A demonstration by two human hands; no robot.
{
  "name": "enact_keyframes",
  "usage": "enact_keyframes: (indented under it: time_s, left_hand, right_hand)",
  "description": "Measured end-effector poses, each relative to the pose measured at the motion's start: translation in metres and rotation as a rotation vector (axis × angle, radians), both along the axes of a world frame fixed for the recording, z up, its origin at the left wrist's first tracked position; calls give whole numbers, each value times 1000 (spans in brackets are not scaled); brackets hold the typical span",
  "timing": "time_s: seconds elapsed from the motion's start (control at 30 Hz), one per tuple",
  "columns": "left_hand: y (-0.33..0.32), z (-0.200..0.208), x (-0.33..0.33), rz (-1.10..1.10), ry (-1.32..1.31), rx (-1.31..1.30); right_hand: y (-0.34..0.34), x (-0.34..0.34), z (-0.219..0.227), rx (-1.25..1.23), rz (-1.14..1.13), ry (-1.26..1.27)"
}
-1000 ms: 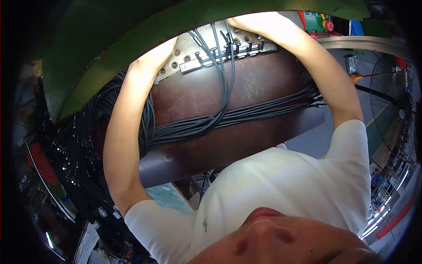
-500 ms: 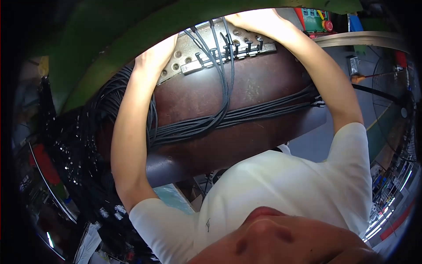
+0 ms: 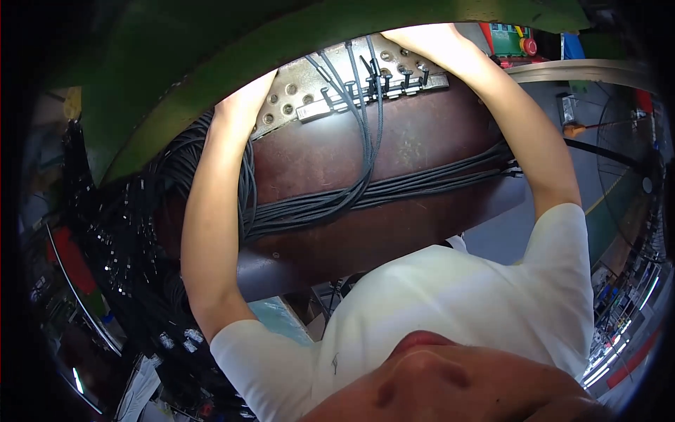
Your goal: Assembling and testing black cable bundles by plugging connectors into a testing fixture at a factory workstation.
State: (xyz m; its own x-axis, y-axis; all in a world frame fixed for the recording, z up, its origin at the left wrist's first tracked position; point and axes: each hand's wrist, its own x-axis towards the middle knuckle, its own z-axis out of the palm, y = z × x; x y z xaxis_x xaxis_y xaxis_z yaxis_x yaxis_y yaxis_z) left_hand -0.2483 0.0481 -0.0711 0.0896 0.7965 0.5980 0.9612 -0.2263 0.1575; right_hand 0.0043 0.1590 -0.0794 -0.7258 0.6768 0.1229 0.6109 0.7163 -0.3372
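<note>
Both my arms reach up and forward under a green machine cover point(image 3: 211, 77). Its edge hides the fingers of my left hand point(image 3: 246, 98), which is beside the left end of a metal plate point(image 3: 301, 79) with round holes. My right hand point(image 3: 432, 41) is over the plate's far right part, its fingers also out of sight. Along the plate's near edge lies a metal bar point(image 3: 314, 110) with several upright black pins. Several thin black cables point(image 3: 369, 137) run from under the cover across the bar and down over a brown surface point(image 3: 309, 162).
A bundle of black cables point(image 3: 295, 216) lies across the brown surface. More cables with shiny ends point(image 3: 119, 260) hang at the left. A green control box with a red button point(image 3: 528, 47) stands at the far right, above a pale curved edge point(image 3: 576, 70).
The whole view has shifted slightly, so the plate, bar and cables sit a little lower and further right. Both hands remain at the plate under the cover.
</note>
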Motion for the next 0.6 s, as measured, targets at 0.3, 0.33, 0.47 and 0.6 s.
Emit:
enact_keyframes:
  time_s: [0.3,0.33,0.47,0.6]
  left_hand:
    - [-5,-5,-3,12,284,187]
    - [-6,-3,-2,41,309,140]
    - [-26,23,10,76,-129,-215]
    - [-152,68,30,-89,-869,-710]
  right_hand:
    - [-8,5,10,15,-28,7]
    - [-2,1,9,22,-33,10]
    - [-11,-6,14,26,-36,16]
    - [-92,94,58,113,71,454]
